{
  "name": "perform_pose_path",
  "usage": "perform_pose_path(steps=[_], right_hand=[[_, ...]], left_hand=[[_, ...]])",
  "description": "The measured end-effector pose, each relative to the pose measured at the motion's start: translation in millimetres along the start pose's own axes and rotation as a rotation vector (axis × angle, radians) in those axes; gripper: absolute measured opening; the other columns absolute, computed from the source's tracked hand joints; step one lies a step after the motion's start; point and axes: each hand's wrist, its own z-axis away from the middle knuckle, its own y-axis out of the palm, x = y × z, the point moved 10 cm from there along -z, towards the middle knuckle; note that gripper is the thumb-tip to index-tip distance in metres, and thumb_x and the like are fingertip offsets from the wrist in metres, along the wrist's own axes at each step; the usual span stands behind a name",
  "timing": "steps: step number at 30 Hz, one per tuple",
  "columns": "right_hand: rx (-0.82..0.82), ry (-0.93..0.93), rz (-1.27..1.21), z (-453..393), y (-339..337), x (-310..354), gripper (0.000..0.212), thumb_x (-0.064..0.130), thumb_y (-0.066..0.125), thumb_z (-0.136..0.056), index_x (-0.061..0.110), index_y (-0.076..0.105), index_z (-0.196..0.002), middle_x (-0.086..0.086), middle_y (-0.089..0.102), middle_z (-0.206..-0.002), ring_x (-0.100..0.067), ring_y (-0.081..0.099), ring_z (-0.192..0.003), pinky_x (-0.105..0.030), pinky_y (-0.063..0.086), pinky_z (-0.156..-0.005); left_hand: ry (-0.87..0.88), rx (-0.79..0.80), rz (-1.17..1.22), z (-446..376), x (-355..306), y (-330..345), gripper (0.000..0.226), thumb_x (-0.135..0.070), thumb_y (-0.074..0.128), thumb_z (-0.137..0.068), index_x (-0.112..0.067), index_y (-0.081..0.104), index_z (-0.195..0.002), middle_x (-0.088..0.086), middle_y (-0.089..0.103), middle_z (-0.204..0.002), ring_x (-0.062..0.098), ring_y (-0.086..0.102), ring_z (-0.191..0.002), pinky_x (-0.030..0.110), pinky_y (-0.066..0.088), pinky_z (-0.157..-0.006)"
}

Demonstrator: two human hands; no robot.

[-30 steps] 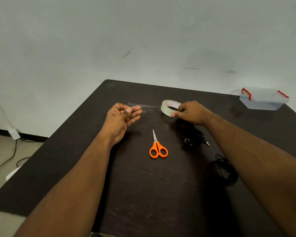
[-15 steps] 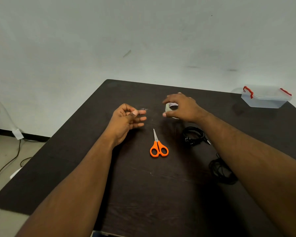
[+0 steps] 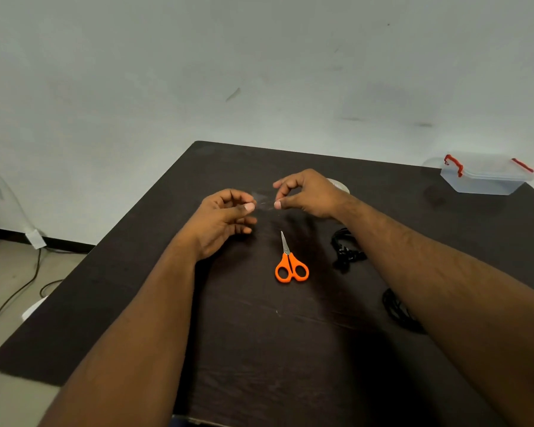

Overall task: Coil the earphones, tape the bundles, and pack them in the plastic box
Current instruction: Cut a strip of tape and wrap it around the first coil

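A short clear strip of tape (image 3: pixel 264 201) is stretched between my two hands above the dark table (image 3: pixel 290 349). My left hand (image 3: pixel 225 217) pinches its left end and my right hand (image 3: pixel 305 194) pinches its right end. The tape roll (image 3: pixel 339 185) lies on the table behind my right hand, mostly hidden. One black earphone bundle (image 3: pixel 346 252) lies right of the scissors, partly under my right forearm. A second black bundle (image 3: pixel 398 312) lies nearer me, also partly covered. The clear plastic box (image 3: pixel 484 175) with red latches sits closed at the far right.
Orange-handled scissors (image 3: pixel 290 263) lie shut on the table between my forearms, blades pointing away. Cables (image 3: pixel 16 291) run over the floor to the left of the table. A pale wall stands behind the table.
My right hand let go of the tape roll and moved left to take the free end of the strip. My left hand moved slightly right while still pinching the strip.
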Motion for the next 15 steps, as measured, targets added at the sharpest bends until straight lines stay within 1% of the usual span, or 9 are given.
perform_pose_path(steps=[2,4,6,8,10,12,14,15], right_hand=[[0.014,-0.007,0.003,1,0,1,0.010,0.015,0.078,-0.075,0.023,0.073,-0.071,0.005,0.065,-0.118,0.000,0.054,-0.113,-0.036,0.034,-0.105],[0.032,-0.025,0.024,2,0,3,0.007,0.015,0.078,-0.074,0.021,0.074,-0.073,0.006,0.064,-0.119,0.003,0.051,-0.112,-0.035,0.033,-0.105],[0.046,-0.041,0.050,4,0,6,0.005,0.014,0.078,-0.075,0.018,0.075,-0.076,0.005,0.063,-0.120,0.004,0.049,-0.113,-0.035,0.032,-0.106],[0.054,-0.053,0.074,5,1,8,0.005,0.014,0.077,-0.076,0.016,0.075,-0.080,0.004,0.061,-0.123,0.004,0.047,-0.115,-0.037,0.030,-0.108],[0.073,-0.068,0.099,5,3,9,0.007,0.014,0.076,-0.076,0.016,0.075,-0.083,0.004,0.059,-0.126,0.002,0.045,-0.120,-0.040,0.028,-0.111],[0.091,-0.083,0.106,6,6,12,0.010,0.013,0.074,-0.077,0.020,0.075,-0.083,0.004,0.055,-0.132,-0.002,0.042,-0.126,-0.043,0.025,-0.114],[0.100,-0.088,0.110,8,8,15,0.015,0.012,0.072,-0.078,0.026,0.073,-0.082,0.003,0.047,-0.141,-0.007,0.037,-0.132,-0.046,0.024,-0.115],[0.105,-0.088,0.118,10,9,17,0.016,0.012,0.071,-0.079,0.027,0.073,-0.083,0.003,0.043,-0.146,-0.009,0.033,-0.136,-0.046,0.022,-0.116]], left_hand=[[-0.069,0.068,0.044,2,1,-8,0.032,-0.013,0.068,-0.082,-0.012,0.061,-0.113,0.014,0.064,-0.117,0.025,0.067,-0.083,0.031,0.058,-0.064],[-0.101,0.087,0.039,4,0,-11,0.043,-0.023,0.069,-0.081,-0.015,0.060,-0.122,0.012,0.063,-0.122,0.028,0.067,-0.090,0.034,0.058,-0.067],[-0.078,0.058,-0.075,5,-3,-6,0.051,-0.032,0.073,-0.078,-0.018,0.059,-0.126,0.009,0.063,-0.125,0.025,0.066,-0.095,0.034,0.058,-0.067],[-0.015,0.016,-0.251,7,-9,2,0.060,-0.041,0.071,-0.073,-0.022,0.058,-0.128,0.003,0.065,-0.123,0.019,0.064,-0.100,0.031,0.057,-0.065],[0.026,0.006,-0.361,7,-11,9,0.064,-0.046,0.070,-0.073,-0.027,0.054,-0.132,-0.003,0.066,-0.121,0.015,0.064,-0.103,0.029,0.054,-0.065],[0.032,0.030,-0.401,6,-11,15,0.068,-0.047,0.068,-0.076,-0.030,0.046,-0.139,-0.005,0.067,-0.119,0.014,0.063,-0.105,0.029,0.052,-0.068],[0.016,0.067,-0.394,4,-6,22,0.077,-0.043,0.068,-0.077,-0.031,0.035,-0.146,-0.006,0.070,-0.114,0.013,0.062,-0.106,0.030,0.048,-0.076],[0.000,0.097,-0.377,4,-3,26,0.082,-0.038,0.069,-0.078,-0.031,0.028,-0.148,-0.005,0.071,-0.112,0.012,0.063,-0.108,0.031,0.045,-0.081]])
